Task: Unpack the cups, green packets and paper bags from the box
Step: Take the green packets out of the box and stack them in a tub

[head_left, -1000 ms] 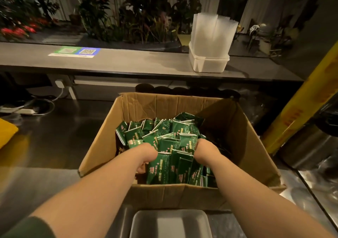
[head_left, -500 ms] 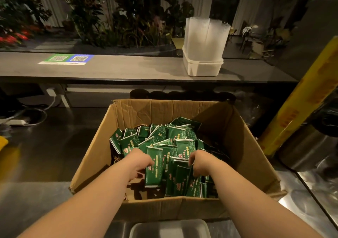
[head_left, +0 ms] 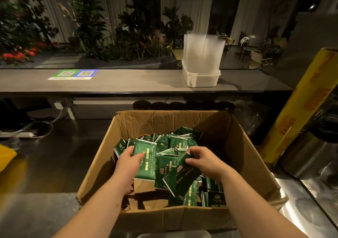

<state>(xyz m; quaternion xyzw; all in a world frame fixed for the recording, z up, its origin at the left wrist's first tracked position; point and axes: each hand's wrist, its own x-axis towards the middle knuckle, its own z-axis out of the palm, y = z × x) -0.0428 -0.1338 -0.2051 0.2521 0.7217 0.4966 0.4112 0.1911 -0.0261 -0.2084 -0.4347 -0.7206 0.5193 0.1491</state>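
Green packets (head_left: 175, 142), print unreadable, fill the box (head_left: 164, 120); left hand (head_left: 129, 162) grips one, right hand (head_left: 204, 161) pinches another.

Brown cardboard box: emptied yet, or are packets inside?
Not empty: the brown cardboard box holds a heap of green packets; left hand and right hand each grip some inside.

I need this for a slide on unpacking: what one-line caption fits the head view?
Left hand and right hand each grip one of the green packets in the box, paper bags beneath.
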